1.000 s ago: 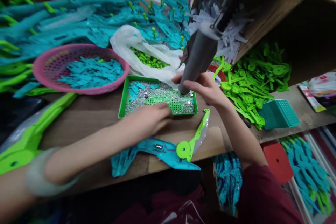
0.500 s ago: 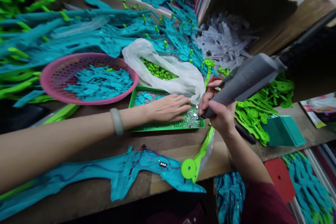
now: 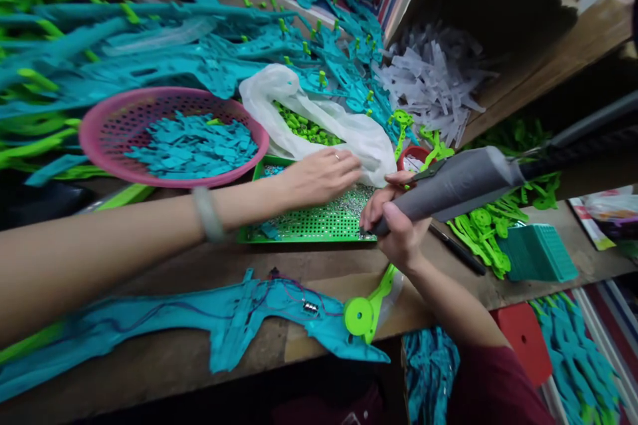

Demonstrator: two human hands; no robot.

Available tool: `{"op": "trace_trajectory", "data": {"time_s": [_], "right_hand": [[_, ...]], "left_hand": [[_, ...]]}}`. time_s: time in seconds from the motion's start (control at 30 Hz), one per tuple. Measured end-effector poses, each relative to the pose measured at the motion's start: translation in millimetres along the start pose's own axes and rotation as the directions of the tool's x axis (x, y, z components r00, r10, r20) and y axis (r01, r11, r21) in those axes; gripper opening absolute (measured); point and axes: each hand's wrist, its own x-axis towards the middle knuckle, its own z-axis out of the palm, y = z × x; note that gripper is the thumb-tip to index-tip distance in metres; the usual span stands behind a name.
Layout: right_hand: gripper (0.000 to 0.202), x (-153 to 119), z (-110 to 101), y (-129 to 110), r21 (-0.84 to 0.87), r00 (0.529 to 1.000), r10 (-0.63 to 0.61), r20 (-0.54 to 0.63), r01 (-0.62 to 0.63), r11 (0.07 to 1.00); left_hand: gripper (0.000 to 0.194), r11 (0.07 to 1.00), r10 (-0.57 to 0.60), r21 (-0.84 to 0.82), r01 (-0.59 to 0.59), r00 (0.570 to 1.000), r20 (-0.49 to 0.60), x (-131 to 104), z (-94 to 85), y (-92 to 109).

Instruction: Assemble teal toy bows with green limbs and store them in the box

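Observation:
My right hand (image 3: 399, 222) is wrapped round a grey electric screwdriver (image 3: 448, 186), its tip pointing down-left at the right end of a shallow green tray (image 3: 304, 234). A dark cord or hose runs from the screwdriver's rear to the upper right. Small metal screws (image 3: 343, 202) lie in the tray, with some blue plastic pieces (image 3: 270, 230). Just over the tray, my left hand (image 3: 321, 176) has its fingers loosely stretched and slightly bent, the tips blurred. In front lies a long blue plastic shell (image 3: 234, 329) with thin wires and a green wheel-ended part (image 3: 359, 316).
A pink basket (image 3: 92, 139) of blue pieces and a white bag (image 3: 371, 143) of green bits stand behind. Blue shells (image 3: 164, 73) are heaped at the back left. Clear strips (image 3: 433, 73), green parts (image 3: 478, 229), a teal basket (image 3: 541, 252) and a black pen (image 3: 458, 249) are right.
My left hand has lifted and shifted slightly away from the tray's screws. My right hand has brought the screwdriver a little left and lower, nearer the tray's front right corner.

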Motion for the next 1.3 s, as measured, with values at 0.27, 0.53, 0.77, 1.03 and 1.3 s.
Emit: {"op": "trace_trajectory", "data": {"time_s": [0.27,0.53,0.77,1.03,1.3], "right_hand": [[0.046,-5,-4,32,-0.073,0.986,0.166,-0.028,-0.168,0.983],[0.04,-7,-3,33,-0.083,0.981,0.185,-0.052,-0.188,0.979],[0.04,-8,2,39,-0.088,0.989,0.133,-0.06,-0.138,0.986],[0.038,-1,-12,-14,-0.164,0.973,-0.028,-0.229,-0.011,0.986],[0.02,-18,-87,-33,-0.311,0.857,-0.219,-0.466,0.073,0.948]], "left_hand": [[0.038,0.991,-0.012,-0.131,-0.04,0.927,-0.375,-124,-28.7,89],[0.031,0.95,-0.193,-0.301,0.081,0.911,-0.365,-134,31.3,203],[0.042,0.999,-0.05,-0.036,0.039,0.919,-0.39,-111,60.8,207],[0.046,0.995,-0.036,-0.102,-0.015,0.881,-0.472,-130,66.2,209],[0.051,0.972,-0.062,-0.229,-0.06,0.869,-0.491,-130,76.5,206]]}}
